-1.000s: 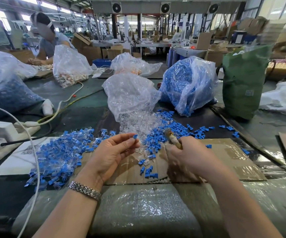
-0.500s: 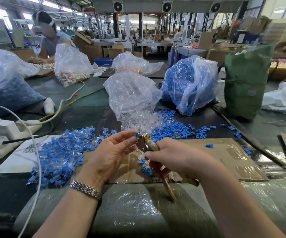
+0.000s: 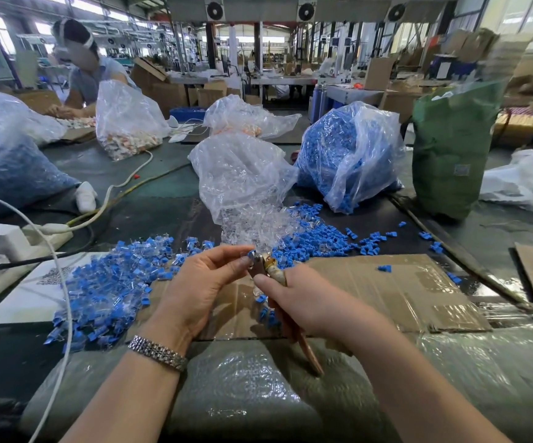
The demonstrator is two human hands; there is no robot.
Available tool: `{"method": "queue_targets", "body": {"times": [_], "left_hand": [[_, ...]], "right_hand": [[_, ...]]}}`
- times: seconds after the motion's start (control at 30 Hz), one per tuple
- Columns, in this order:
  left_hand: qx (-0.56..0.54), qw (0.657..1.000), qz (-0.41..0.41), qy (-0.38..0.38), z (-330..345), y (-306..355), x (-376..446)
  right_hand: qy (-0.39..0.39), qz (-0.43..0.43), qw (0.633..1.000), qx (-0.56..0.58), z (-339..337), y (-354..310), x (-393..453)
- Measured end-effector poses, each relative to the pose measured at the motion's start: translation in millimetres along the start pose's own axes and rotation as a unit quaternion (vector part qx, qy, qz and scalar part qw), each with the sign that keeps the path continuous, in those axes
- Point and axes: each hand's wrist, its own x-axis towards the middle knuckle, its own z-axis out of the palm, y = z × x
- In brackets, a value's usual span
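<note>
While the left hand (image 3: 204, 282) pinches a small blue plastic clip (image 3: 251, 253) at its fingertips, the right hand (image 3: 303, 298) grips a pair of worn metal pliers with coppery handles (image 3: 258, 266), the head touching that clip.

Both hands hover over a flattened brown cardboard sheet (image 3: 386, 289). The clip sits at the pliers' nose, above the sheet's far edge, and one handle sticks out below the right palm. A loose heap of blue-and-clear plastic pieces (image 3: 108, 282) lies just left of the left hand. Behind the hands, a crumpled clear plastic bag (image 3: 242, 177) spills transparent pieces. A clear bag stuffed with blue pieces (image 3: 348, 155) sits to its right, near a tall green woven sack (image 3: 450, 148). A silver link bracelet (image 3: 158, 351) circles the left wrist.
</note>
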Motion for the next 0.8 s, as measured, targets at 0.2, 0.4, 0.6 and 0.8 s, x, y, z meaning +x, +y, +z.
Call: {"method": "queue_targets", "body": {"times": [0.2, 0.4, 0.6, 0.8], "left_hand": [[0.323, 0.902, 0.11, 0.265, -8, 4, -2], [0.462, 0.864, 0.116, 0.163, 16, 10, -10], [0.491, 0.87, 0.046, 0.014, 22, 8, -14], [0.548, 0.836, 0.04, 0.004, 21, 6, -13]], "right_hand": [[0.049, 0.041, 0.997, 0.035, -33, 23, 3], [0.191, 0.156, 0.935, -0.254, -39, 62, 29], [0.264, 0.013, 0.925, -0.274, -22, 57, 34], [0.126, -0.056, 0.96, -0.242, -10, 46, 38]]}}
